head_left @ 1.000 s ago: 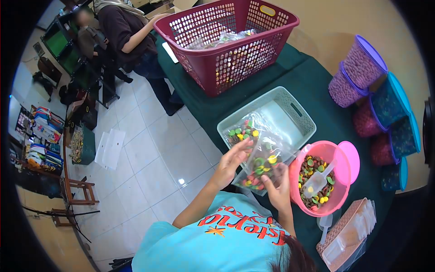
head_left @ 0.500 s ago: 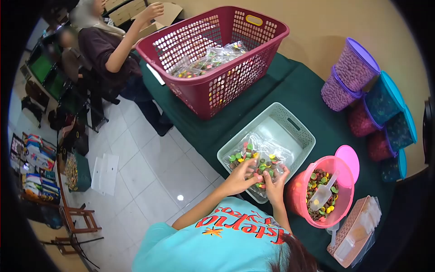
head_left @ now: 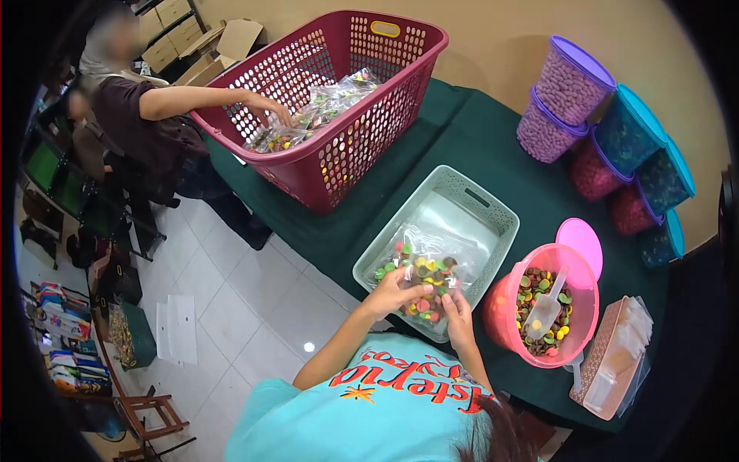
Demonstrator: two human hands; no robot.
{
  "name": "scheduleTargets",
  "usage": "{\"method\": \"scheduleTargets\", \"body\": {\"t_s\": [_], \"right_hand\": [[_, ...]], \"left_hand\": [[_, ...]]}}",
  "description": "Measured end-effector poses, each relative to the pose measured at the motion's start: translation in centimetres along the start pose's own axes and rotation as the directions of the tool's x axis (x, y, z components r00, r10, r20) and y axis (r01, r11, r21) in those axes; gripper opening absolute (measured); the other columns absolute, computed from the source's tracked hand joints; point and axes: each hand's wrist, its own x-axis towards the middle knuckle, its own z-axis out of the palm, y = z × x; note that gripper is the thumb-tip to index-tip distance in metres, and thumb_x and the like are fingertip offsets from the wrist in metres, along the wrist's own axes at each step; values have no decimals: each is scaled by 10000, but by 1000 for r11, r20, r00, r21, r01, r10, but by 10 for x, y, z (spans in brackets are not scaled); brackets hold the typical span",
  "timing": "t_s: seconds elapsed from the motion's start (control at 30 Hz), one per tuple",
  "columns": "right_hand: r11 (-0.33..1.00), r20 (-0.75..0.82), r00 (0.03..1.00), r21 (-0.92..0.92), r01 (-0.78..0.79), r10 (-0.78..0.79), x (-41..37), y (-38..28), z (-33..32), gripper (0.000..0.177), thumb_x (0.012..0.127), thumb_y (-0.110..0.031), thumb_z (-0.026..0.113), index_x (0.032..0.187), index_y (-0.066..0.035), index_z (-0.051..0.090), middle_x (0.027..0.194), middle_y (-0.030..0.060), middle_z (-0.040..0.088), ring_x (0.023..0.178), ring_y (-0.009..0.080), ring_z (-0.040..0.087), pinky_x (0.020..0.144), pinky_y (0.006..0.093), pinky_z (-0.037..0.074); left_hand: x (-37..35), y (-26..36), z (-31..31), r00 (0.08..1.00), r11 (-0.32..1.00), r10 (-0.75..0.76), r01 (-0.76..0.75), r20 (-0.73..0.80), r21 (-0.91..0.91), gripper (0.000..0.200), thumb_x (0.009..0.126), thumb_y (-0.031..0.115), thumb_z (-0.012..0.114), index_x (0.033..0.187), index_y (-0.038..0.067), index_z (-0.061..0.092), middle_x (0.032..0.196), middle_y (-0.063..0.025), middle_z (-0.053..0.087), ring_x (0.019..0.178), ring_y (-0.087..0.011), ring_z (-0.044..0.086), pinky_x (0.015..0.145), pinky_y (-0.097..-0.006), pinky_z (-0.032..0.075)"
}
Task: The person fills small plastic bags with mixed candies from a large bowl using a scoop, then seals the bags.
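A clear plastic bag of colourful round candies (head_left: 433, 271) is held between my two hands above the pale green tray (head_left: 504, 239). My left hand (head_left: 396, 296) is closed on the bag's left side, thumb across its front. On the lower right side, my right hand (head_left: 460, 317) grips it with the fingers and thumb. At least one other filled bag (head_left: 391, 260) lies in the tray behind it, partly hidden. To the right stands a pink tub (head_left: 502, 316) of the same candies, a clear scoop (head_left: 545, 312) resting in it.
A maroon basket (head_left: 362, 154) holding filled bags stands at the back left; a co-worker's hand (head_left: 269, 108) reaches into it. Lidded tubs (head_left: 566, 85) line the wall. A pink lid (head_left: 579, 245) and a basket of empty bags (head_left: 608, 362) lie at right.
The co-worker's arm has come down from a raised position into the maroon basket. My hands have shifted slightly on the bag, which now faces up more fully. The whole view has shifted a little.
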Motion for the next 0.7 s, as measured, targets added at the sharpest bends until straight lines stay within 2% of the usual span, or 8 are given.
{"method": "scheduleTargets", "body": {"t_s": [0.07, 0.13, 0.27, 0.33, 0.4, 0.5, 0.6, 0.7], "right_hand": [[990, 25, 991, -47, 129, -128, -2, -8, 4, 183, 878, -171, 495, 937, 3, 499, 885, 67, 569, 794, 104, 529, 739, 252, 421], [982, -14, 983, -47, 182, -183, -4, -5, 2, 186, 867, -160, 505, 944, 8, 515, 896, 75, 573, 781, 112, 531, 729, 257, 423], [925, -95, 954, -287, 248, -286, -18, -15, -8, 178, 817, -118, 543, 931, 18, 536, 869, 85, 571, 746, 130, 530, 701, 267, 426], [853, -102, 933, -449, 267, -346, -26, -20, -12, 162, 800, -96, 556, 911, 22, 537, 828, 83, 560, 738, 139, 532, 692, 266, 425], [844, -128, 927, -470, 257, -353, -35, -22, -15, 160, 788, -80, 565, 905, 23, 533, 809, 87, 547, 728, 151, 534, 686, 267, 425], [786, -118, 913, -559, 263, -390, -48, -27, -16, 157, 775, -69, 573, 888, 30, 527, 795, 104, 531, 732, 178, 549, 685, 275, 431], [774, -156, 905, -587, 238, -397, -63, -25, -19, 148, 762, -40, 577, 886, 26, 531, 813, 110, 535, 728, 188, 565, 673, 278, 445], [784, -237, 895, -596, 173, -377, -80, -22, -21, 148, 763, -32, 580, 891, 24, 532, 836, 115, 542, 735, 188, 581, 679, 277, 454]], "left_hand": [[3, -3, 1, 992, 976, 109, -120, -70, -180, 394, 779, 174, 642, 1093, -3, 484, 820, -44, 606, 622, -57, 564, 499, -180, 443], [7, 1, -4, 989, 980, 115, -128, -90, -154, 389, 800, 89, 601, 1141, -1, 438, 928, -76, 601, 704, -93, 584, 607, -218, 484], [13, 13, -6, 960, 976, 217, -212, -178, 50, 337, 798, 103, 612, 1066, -12, 442, 872, -71, 600, 652, -99, 585, 515, -208, 478], [17, 22, -3, 955, 958, 224, -180, -192, 223, 335, 796, 202, 621, 1012, -5, 471, 799, -57, 602, 564, -55, 548, 357, -167, 377], [23, 14, -1, 991, 976, 60, -33, -120, 215, 279, 814, 203, 586, 955, -6, 468, 806, -102, 592, 632, -130, 574, 450, -237, 435], [37, -24, 4, 935, 606, 352, -195, -40, 772, 313, 831, 155, 528, 1037, -50, 414, 969, -214, 506, 897, -286, 520, 740, -358, 430], [39, -47, 22, 814, 558, 579, -365, -36, 745, 390, 820, 126, 522, 1127, -53, 362, 944, -211, 512, 871, -321, 513, 790, -383, 394], [34, -46, 31, 912, 626, 405, -326, 61, 708, 477, 802, 112, 535, 1190, -54, 313, 955, -211, 506, 869, -312, 501, 797, -364, 393]]}}
